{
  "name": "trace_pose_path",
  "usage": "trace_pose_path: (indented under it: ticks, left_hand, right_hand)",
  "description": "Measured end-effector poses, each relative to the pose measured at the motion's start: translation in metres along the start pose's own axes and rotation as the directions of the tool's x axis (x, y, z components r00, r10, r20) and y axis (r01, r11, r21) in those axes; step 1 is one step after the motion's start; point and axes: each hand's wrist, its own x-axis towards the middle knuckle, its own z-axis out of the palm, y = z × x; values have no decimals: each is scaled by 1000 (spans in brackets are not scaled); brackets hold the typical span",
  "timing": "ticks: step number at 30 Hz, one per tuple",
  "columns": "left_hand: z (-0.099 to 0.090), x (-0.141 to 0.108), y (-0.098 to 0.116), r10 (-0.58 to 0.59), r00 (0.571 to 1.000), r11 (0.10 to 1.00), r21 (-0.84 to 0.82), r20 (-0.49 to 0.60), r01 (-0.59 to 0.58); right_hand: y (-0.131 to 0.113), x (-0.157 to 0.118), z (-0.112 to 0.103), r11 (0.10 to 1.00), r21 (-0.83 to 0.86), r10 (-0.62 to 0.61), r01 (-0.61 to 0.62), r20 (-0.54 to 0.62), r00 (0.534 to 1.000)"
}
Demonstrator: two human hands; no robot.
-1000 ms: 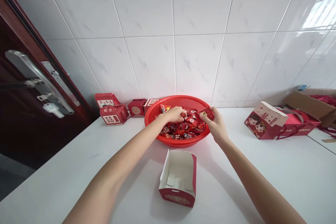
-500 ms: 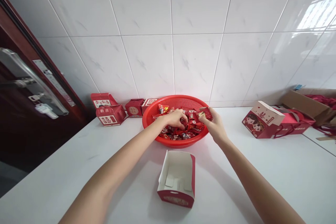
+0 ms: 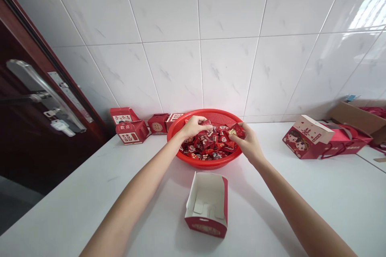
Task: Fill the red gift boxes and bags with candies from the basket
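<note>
A red plastic basket (image 3: 205, 164) stands against the wall, filled with wrapped candies (image 3: 211, 144). Over its left part, my left hand (image 3: 192, 127) is closed with its fingertips on a red-wrapped candy (image 3: 206, 123). At the basket's right rim my right hand (image 3: 247, 141) pinches a red packet with a pale patch (image 3: 237, 131) between thumb and fingers. In front of the basket sits an open red and white paper box (image 3: 207, 209), its inside showing white card and folded flaps.
Small red gift boxes (image 3: 132, 131) stand at the wall on the left. A larger red gift box with handles (image 3: 325, 140) lies at right, beside a brown cardboard carton (image 3: 358, 118) with red contents. A dark red door (image 3: 33, 136) with keys borders the left.
My left hand has risen out of the candies and moved slightly left, with a red-wrapped candy at its fingertips. My right hand keeps its packet at the rim.
</note>
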Motion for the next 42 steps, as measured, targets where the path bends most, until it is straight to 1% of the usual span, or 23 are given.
trace_pose_path:
  ticks: [4,8,13,17,19,23,27,33,34,36,39,40,42]
  left_hand:
    - [0,-5,1,-28,1000,998,-64,-11,27]
    - [2,-8,5,-49,999,987,-152,-20,46]
    - [4,-8,10,-99,995,949,-298,32,104]
    - [4,-7,9,-139,989,932,-331,51,148]
    - [3,-7,8,-146,988,934,-324,41,151]
    - [4,-9,5,-129,991,956,-263,25,131]
    - [5,-8,-3,-111,992,979,-165,60,120]
    - [1,-3,-17,-84,995,993,84,54,80]
    - [-1,-3,-18,-77,994,989,130,74,67]
    - [-4,-4,-19,-75,985,976,212,153,42]
    - [-7,-7,-19,-113,951,952,304,288,21]
    - [-7,-7,-19,-124,942,947,322,312,18]
    - [-6,-7,-20,-128,940,941,338,317,14]
  right_hand:
    - [-2,-1,1,999,29,-38,37,16,999]
    - [-3,-2,3,997,65,-35,33,31,999]
    - [-6,-1,0,999,43,-11,11,14,1000]
    - [-8,-1,-2,998,53,15,-15,6,1000]
    - [-9,-1,-1,999,40,17,-17,1,1000]
    - [-9,-2,1,999,17,30,-30,12,999]
    - [-9,-3,1,999,18,43,-43,14,999]
    - [-8,-3,2,1000,-26,-2,2,11,1000]
    - [-8,-3,3,999,-33,-6,6,8,1000]
    - [-7,-3,3,999,-45,-15,16,4,1000]
    - [-7,-3,4,998,-64,-22,23,8,1000]
    - [-6,-3,4,997,-71,-22,23,9,1000]
    - [-6,-3,4,996,-84,-20,21,11,1000]
